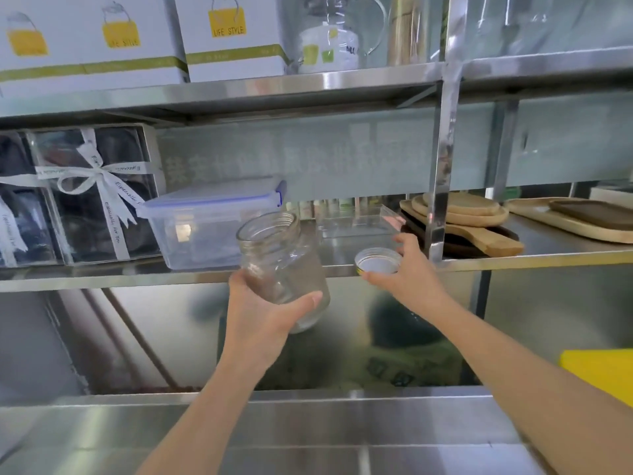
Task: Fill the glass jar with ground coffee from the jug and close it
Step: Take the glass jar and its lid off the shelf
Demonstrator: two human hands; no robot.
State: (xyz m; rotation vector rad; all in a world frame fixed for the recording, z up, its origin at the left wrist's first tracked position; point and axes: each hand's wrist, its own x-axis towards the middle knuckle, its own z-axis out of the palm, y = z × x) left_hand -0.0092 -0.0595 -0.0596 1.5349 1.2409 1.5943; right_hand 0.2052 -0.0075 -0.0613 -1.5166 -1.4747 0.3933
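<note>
Nearest the camera runs the bare steel worktop (308, 437), with 2 forearms reaching up over it toward the shelving. A yellow object (603, 371) shows at the right edge, cut off by the frame.

The left hand (263, 310) is wrapped around the lower part of the glass jar (281, 262), thumb across the front and fingers behind, holding it in the air just in front of the lower shelf's front edge. The jar is tilted, its open threaded mouth leaning up and away to the right, and it looks empty, though a brownish tint low on its left side may only be the fingers seen through the glass.

The right hand (407, 269) grips the lid (378, 260) by its rim between thumb and fingers. The lid is turned so its pale inside faces the camera, at the front edge of the lower shelf (102, 279); whether it touches the shelf cannot be told.

On that shelf, behind the jar, stands a clear plastic box (205, 228) with a blue-clipped lid. At the shelf's left end sit clear gift boxes (85, 193) tied with white ribbon. Toward the right, past the upright post, lie stacked wooden boards (462, 214) and wooden trays (575, 214).

On the upper shelf stand white cartons (233, 36) printed "LIFE STYLE".
</note>
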